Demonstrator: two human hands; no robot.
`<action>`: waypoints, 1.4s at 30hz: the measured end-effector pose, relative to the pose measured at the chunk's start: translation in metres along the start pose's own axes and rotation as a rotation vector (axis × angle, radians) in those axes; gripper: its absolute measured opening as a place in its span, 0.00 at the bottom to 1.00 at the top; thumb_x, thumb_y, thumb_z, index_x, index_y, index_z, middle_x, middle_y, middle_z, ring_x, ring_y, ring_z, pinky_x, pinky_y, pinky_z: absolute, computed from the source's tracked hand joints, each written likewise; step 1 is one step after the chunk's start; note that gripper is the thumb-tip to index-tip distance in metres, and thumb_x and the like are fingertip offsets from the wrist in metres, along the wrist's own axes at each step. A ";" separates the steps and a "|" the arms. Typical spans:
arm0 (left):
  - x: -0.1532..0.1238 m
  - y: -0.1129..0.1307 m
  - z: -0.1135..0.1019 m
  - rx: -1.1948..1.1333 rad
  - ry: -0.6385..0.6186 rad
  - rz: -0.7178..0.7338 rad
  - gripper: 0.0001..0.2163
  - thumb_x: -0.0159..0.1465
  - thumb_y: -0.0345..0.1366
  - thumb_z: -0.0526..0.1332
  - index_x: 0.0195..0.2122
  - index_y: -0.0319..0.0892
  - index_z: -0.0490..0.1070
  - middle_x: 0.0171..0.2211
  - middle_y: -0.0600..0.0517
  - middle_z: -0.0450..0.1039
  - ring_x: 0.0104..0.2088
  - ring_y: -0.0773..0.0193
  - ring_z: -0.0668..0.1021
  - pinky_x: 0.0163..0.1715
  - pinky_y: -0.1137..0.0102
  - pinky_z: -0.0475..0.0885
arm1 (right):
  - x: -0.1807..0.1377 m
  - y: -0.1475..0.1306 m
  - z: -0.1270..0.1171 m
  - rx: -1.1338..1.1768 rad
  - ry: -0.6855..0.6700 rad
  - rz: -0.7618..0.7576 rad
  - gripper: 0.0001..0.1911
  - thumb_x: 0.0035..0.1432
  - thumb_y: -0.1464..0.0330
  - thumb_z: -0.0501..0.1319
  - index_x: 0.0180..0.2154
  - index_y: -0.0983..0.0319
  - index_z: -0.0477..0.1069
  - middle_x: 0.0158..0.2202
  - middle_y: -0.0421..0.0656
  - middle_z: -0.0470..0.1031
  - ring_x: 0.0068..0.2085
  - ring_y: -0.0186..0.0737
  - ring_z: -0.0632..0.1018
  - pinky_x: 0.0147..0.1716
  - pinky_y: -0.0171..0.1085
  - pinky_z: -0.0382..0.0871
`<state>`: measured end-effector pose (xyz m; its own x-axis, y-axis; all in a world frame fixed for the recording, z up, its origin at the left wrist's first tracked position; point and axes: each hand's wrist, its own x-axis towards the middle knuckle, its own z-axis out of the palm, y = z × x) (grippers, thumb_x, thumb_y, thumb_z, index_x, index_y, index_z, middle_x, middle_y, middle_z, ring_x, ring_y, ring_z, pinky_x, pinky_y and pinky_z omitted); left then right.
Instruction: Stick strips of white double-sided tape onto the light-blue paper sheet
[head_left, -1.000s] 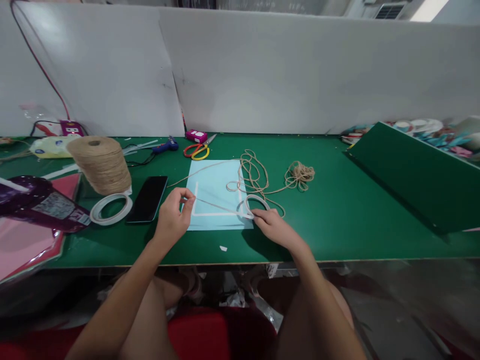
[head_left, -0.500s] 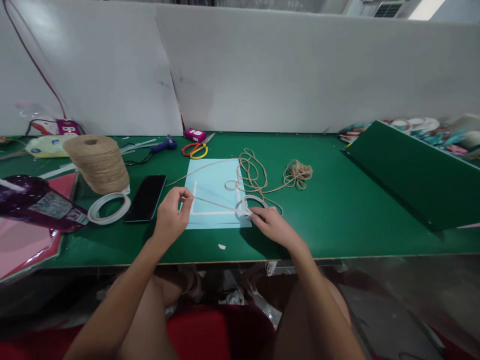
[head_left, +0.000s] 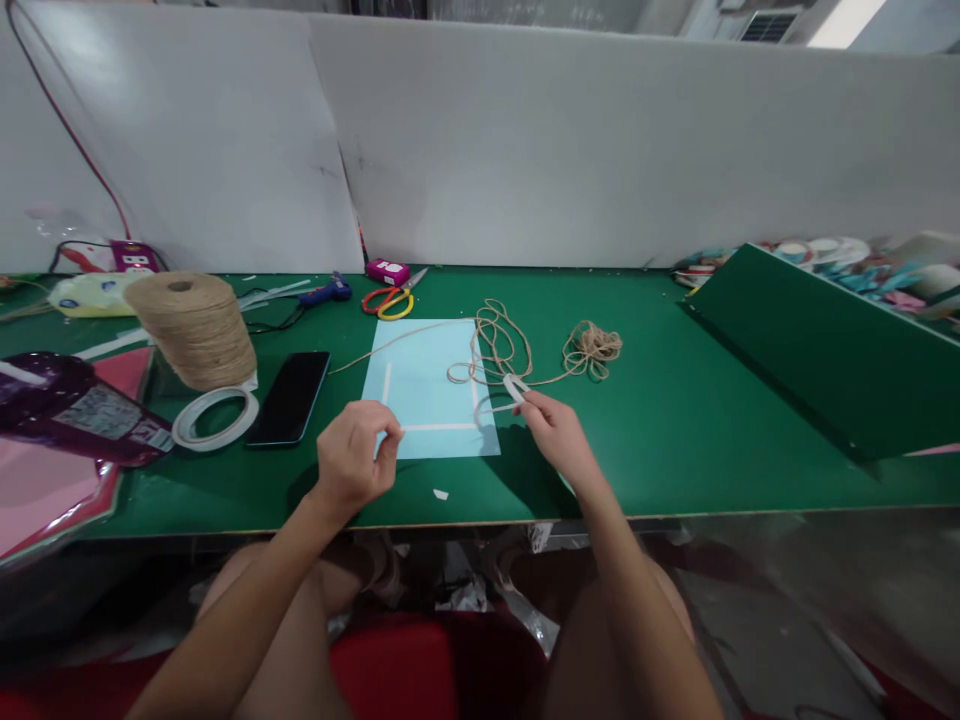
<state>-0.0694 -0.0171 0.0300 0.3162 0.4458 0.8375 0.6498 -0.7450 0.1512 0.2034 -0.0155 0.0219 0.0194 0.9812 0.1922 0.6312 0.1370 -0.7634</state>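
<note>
My right hand (head_left: 553, 430) grips a thin roll of white double-sided tape (head_left: 514, 388), turned nearly edge-on. A loose length of tape curls leftward from it over the light blue paper sheet (head_left: 431, 385). White strips of tape lie along the sheet's left, bottom and right sides. My left hand (head_left: 357, 455) is closed in a pinch over the sheet's lower left corner; whatever is between the fingertips is too small to make out. Jute twine (head_left: 510, 345) lies in loose loops across the sheet's right edge and runs to a small bundle (head_left: 592, 348).
Left of the sheet are a phone (head_left: 290, 398), another tape roll (head_left: 215, 418), a large twine spool (head_left: 191, 330) and a purple bottle (head_left: 82, 405). Scissors (head_left: 394, 297) and a blue glue gun (head_left: 326, 290) lie behind. A green board (head_left: 832, 350) leans at the right.
My left hand has moved down and toward me. My right hand has lifted and tilted the tape roll; the strip that was stretched between my hands now curls loosely by the roll.
</note>
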 end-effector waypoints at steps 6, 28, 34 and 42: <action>-0.003 0.014 0.006 0.003 -0.008 0.163 0.08 0.56 0.25 0.57 0.34 0.45 0.62 0.29 0.51 0.71 0.36 0.60 0.76 0.37 0.64 0.73 | 0.006 -0.001 -0.010 0.182 0.118 0.066 0.12 0.55 0.64 0.49 0.25 0.61 0.66 0.20 0.36 0.55 0.23 0.32 0.58 0.22 0.33 0.51; 0.000 -0.037 -0.008 -0.157 0.207 -0.534 0.06 0.63 0.39 0.54 0.35 0.43 0.59 0.35 0.50 0.62 0.35 0.65 0.71 0.33 0.69 0.72 | 0.026 0.065 -0.028 -0.829 0.366 0.229 0.23 0.58 0.67 0.49 0.54 0.69 0.63 0.51 0.63 0.65 0.51 0.59 0.67 0.47 0.56 0.56; 0.002 -0.045 -0.007 -0.091 0.198 -0.487 0.03 0.63 0.35 0.54 0.34 0.43 0.60 0.34 0.51 0.64 0.35 0.65 0.72 0.36 0.68 0.71 | 0.035 0.011 0.027 -0.619 -0.046 -0.275 0.23 0.63 0.68 0.45 0.58 0.63 0.60 0.60 0.55 0.59 0.60 0.50 0.61 0.55 0.48 0.56; -0.002 -0.052 -0.007 -0.060 0.219 -0.518 0.05 0.62 0.36 0.54 0.38 0.42 0.60 0.34 0.52 0.63 0.35 0.65 0.71 0.37 0.68 0.70 | 0.065 0.009 0.067 -0.548 -0.308 -0.320 0.25 0.65 0.59 0.44 0.61 0.58 0.55 0.65 0.49 0.53 0.64 0.51 0.55 0.58 0.56 0.48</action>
<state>-0.1083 0.0173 0.0238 -0.1887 0.6524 0.7341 0.6398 -0.4854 0.5958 0.1586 0.0586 -0.0138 -0.4018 0.9090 0.1107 0.8703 0.4167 -0.2627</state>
